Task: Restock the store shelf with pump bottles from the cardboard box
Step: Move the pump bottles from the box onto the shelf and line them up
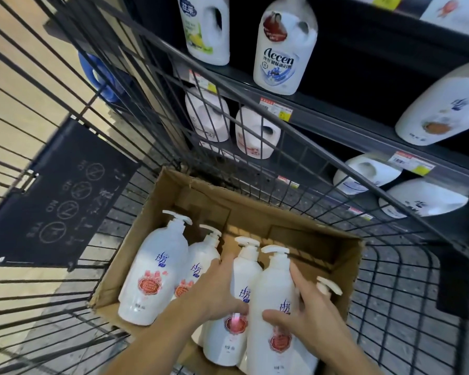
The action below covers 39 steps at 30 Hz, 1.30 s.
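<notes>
In the cardboard box [303,247] inside a wire cart [406,307], the left hand [217,290] curls around one pump bottle [233,315] and the right hand [306,312] around another [275,320]. Their bases are cut off. A fifth pump [329,286] peeks out behind the right hand, its bottle hidden.

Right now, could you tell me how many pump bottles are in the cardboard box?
5 visible: two at the left, one gripped by the left hand, one by the right hand, and a pump head behind it. More may be hidden.
</notes>
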Motion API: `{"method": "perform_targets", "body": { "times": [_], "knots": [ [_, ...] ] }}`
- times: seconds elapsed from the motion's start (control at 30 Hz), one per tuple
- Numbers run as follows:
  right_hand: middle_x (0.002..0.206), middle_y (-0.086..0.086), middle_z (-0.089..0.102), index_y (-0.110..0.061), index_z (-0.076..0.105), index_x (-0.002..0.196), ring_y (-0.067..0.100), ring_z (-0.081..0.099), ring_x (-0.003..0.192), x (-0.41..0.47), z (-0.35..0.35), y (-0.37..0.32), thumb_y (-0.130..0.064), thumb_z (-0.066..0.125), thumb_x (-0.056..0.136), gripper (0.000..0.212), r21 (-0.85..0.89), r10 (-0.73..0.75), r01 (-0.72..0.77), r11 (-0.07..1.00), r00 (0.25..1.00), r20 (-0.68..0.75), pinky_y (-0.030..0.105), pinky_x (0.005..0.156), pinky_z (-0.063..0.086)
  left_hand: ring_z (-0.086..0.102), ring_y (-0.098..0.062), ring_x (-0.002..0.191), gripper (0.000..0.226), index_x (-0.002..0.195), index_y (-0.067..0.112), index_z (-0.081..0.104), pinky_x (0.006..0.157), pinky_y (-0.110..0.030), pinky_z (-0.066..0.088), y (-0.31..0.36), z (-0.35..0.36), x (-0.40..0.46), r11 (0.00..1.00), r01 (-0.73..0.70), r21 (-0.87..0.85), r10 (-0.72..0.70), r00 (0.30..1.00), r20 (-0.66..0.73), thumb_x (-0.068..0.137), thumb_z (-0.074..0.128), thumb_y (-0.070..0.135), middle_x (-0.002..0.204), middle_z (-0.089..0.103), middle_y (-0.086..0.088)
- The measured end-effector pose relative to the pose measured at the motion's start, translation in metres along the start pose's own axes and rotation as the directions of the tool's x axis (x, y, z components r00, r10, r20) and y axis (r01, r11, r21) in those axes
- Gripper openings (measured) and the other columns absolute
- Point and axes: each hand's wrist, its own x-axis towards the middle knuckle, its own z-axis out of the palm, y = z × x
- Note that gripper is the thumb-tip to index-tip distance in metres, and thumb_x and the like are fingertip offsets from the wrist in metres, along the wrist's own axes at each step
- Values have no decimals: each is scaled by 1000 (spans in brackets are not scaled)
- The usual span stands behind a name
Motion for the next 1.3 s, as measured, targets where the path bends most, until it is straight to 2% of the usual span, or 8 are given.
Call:
{"method": "perform_targets", "body": {
  "times": [0.13,0.3,0.47,0.63,0.77,0.93,1.13,1.3],
  "knots": [
    [138,-9,50,-51,16,150,16,48,123,8,-10,-6,-71,75,54,114,41,-13,10,999,996,88,42,102,44,53,-15,114,95,143,29,27,94,-39,52,-8,2,-5,998,-32,-52,26,994,-110,69,83,48,132,50,5],
    [151,-5,38,-49,17,149,22,40,134,11,-2,-16,-55,83,60,111,249,-5,38,968,991,-132,53,109,39,54,-8,106,86,135,39,30,86,-29,54,-15,-1,-9,977,-63,-206,16,976,-219,67,83,44,121,52,14],
    [131,-6,56,-36,36,139,17,55,115,20,1,-32,-56,85,60,94,178,32,-2,984,986,-165,47,96,52,53,-5,104,79,126,38,36,80,-22,52,-32,-9,-16,946,-98,-309,9,960,-280,67,87,33,116,51,14],
    [108,-26,50,-60,31,111,0,54,91,16,-15,-88,-58,86,50,82,99,-214,223,970,972,-97,24,70,52,54,-5,104,75,123,37,40,81,-30,52,-24,-54,-45,967,-126,-222,7,883,-470,65,87,33,112,54,12],
    [102,-34,58,-63,38,109,-16,55,93,-12,-55,-145,-65,83,45,78,73,-489,513,855,846,-213,15,64,46,50,24,89,81,103,69,33,59,-9,36,4,-113,-89,945,-263,-195,57,720,-691,61,91,32,98,53,30],
    [108,-36,60,-57,47,114,-10,63,91,-65,-138,-180,-58,89,48,78,115,-597,723,681,639,-485,19,61,56,42,40,86,89,99,88,21,65,-6,38,85,-173,-132,905,-407,-121,174,615,-769,53,89,54,97,46,61],
    [110,-30,64,-51,50,119,-5,64,97,-131,-270,-138,-51,93,48,83,8,-568,820,572,403,-718,21,74,53,54,-8,126,100,113,56,48,108,-43,39,214,-188,-110,716,-697,-34,433,481,-762,22,91,60,125,58,22],
    [101,-18,68,-52,54,112,4,69,85,-184,-377,-70,-38,95,50,76,-36,-472,814,580,300,-829,20,59,58,68,14,80,111,135,57,44,53,-22,58,360,-159,-108,698,-702,143,568,421,-707,33,83,80,106,66,38]
  ]
}}
